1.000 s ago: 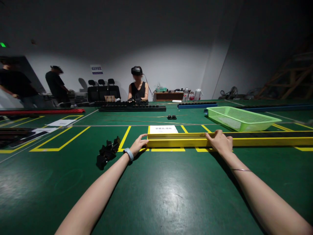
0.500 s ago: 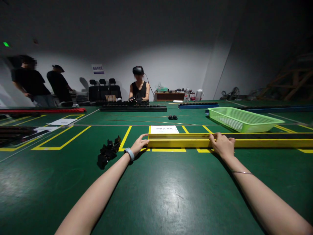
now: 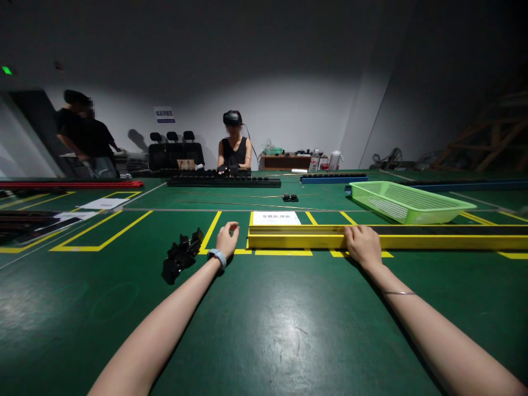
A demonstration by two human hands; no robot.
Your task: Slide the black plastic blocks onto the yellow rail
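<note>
A long yellow rail point(image 3: 297, 242) with a dark channel along it lies across the green table and runs out of view on the right. My right hand point(image 3: 363, 245) is closed over its near edge, fingers bent into the channel. Just off the rail's left end is my left hand point(image 3: 227, 241), holding nothing, its fingers curved and apart. Left of that hand lies a pile of black plastic parts point(image 3: 181, 256). Behind the rail a white printed paper label point(image 3: 276, 218) is partly covered by it.
A light green basket point(image 3: 408, 201) stands behind the rail at right. Thin rods point(image 3: 231, 195) and small black parts point(image 3: 290, 197) lie farther back. A person in a headset point(image 3: 234, 146) sits opposite at a black rail point(image 3: 223, 181). Other people stand at far left.
My left hand has let go of the rail's left end and moved slightly left. My right hand has slid a little left along the rail. A person at far left has moved right.
</note>
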